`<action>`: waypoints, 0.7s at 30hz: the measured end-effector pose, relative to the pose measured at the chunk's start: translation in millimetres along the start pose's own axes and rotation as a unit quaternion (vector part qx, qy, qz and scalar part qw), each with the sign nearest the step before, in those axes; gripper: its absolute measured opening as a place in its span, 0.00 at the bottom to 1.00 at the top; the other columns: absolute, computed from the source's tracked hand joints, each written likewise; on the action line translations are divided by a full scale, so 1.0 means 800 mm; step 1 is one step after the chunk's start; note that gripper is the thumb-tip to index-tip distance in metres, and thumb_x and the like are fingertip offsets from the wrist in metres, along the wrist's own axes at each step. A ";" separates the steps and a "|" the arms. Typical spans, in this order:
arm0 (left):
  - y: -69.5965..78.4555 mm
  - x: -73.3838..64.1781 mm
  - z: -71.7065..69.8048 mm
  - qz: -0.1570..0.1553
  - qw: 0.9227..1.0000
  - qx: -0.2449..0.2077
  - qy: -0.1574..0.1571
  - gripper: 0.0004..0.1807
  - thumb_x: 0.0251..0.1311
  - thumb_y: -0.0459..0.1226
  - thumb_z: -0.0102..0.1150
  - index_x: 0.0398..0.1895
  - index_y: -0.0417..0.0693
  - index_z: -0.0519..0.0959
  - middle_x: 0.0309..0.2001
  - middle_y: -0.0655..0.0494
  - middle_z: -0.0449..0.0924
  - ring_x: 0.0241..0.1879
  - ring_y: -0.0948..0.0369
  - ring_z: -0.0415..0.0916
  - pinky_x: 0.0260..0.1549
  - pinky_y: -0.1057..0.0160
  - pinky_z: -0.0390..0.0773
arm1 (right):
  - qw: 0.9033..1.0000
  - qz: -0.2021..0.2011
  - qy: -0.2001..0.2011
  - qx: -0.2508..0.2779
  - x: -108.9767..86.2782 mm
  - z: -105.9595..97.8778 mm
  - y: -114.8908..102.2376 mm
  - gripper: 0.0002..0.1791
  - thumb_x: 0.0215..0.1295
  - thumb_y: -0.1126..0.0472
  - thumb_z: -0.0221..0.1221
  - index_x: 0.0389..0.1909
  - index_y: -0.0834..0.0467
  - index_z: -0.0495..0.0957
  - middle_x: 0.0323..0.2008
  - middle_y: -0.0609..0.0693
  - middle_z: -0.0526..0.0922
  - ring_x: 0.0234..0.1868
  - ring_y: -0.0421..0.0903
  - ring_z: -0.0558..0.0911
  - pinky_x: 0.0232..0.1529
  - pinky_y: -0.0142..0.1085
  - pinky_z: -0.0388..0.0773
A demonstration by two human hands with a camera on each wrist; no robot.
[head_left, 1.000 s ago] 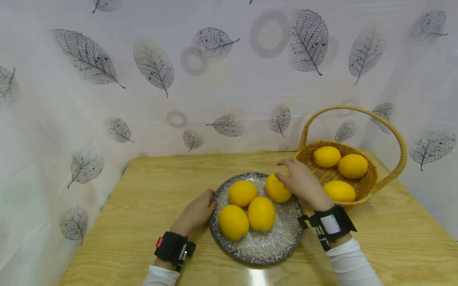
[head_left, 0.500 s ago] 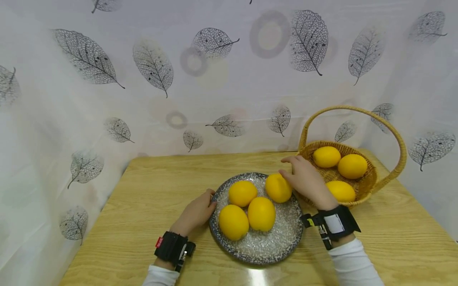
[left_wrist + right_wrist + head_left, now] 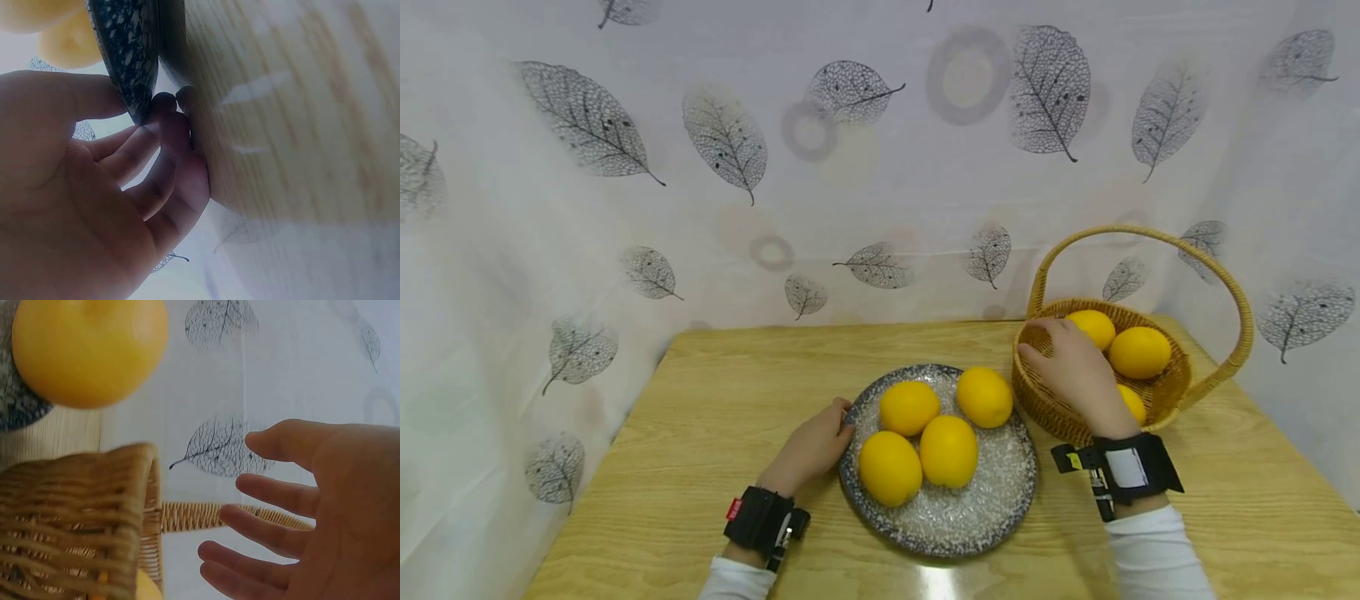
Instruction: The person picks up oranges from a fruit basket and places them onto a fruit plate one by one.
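My left hand (image 3: pixel 811 446) grips the left rim of a speckled grey plate (image 3: pixel 996 500). In the left wrist view its thumb lies over the plate's dark edge (image 3: pixel 134 56), with fingers underneath, close to the table. Several yellow lemon-like fruits rest on the plate, one of them (image 3: pixel 985 397) at its far right. My right hand (image 3: pixel 1078 371) is over the left part of a wicker basket (image 3: pixel 1045 408), holding nothing. The right wrist view shows its fingers spread and relaxed, beyond the basket's rim (image 3: pixel 147 481). Inside the basket are three yellow fruits (image 3: pixel 1140 352), one partly hidden by the hand.
The basket's tall arched handle (image 3: pixel 1236 308) rises over its right side. Behind the wooden table (image 3: pixel 737 375) hangs a pale curtain (image 3: pixel 880 200) printed with leaves. Black straps (image 3: pixel 1131 468) with small devices circle both wrists.
My right hand has left the fruit at the plate's far right and moved right, over the basket. That fruit stays on the plate. The left hand keeps its place on the rim.
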State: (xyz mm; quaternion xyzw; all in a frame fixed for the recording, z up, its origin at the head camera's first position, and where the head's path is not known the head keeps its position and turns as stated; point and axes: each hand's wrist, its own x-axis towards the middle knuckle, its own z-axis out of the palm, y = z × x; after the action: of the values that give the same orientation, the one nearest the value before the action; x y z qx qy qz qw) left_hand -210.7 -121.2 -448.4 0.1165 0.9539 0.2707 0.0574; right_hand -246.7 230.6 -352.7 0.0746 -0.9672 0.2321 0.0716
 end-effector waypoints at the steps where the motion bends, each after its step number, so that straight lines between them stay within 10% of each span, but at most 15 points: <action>1: 0.000 0.000 0.000 0.000 1.000 0.000 0.000 0.20 0.70 0.39 0.48 0.61 0.38 0.69 0.54 0.41 0.82 0.44 0.57 0.79 0.45 0.51 0.81 | 1.000 0.004 0.001 0.000 0.000 -0.002 0.004 0.29 0.70 0.52 0.52 0.64 0.67 0.68 0.62 0.75 0.69 0.59 0.71 0.69 0.57 0.67 0.68; 21: 0.002 0.000 -0.002 -0.004 1.000 0.003 -0.005 0.20 0.70 0.39 0.47 0.61 0.38 0.69 0.51 0.41 0.83 0.35 0.59 0.74 0.36 0.56 0.77 | 0.996 0.076 -0.038 -0.008 0.003 0.004 0.072 0.37 0.66 0.52 0.56 0.66 0.74 0.61 0.61 0.85 0.59 0.58 0.81 0.59 0.55 0.73 0.62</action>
State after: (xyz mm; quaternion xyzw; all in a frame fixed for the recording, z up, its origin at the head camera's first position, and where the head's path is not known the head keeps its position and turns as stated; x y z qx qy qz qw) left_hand -210.5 -120.7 -446.6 0.1146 0.9547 0.2673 0.0629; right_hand -259.9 279.4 -380.5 0.0096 -0.9740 0.2258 0.0176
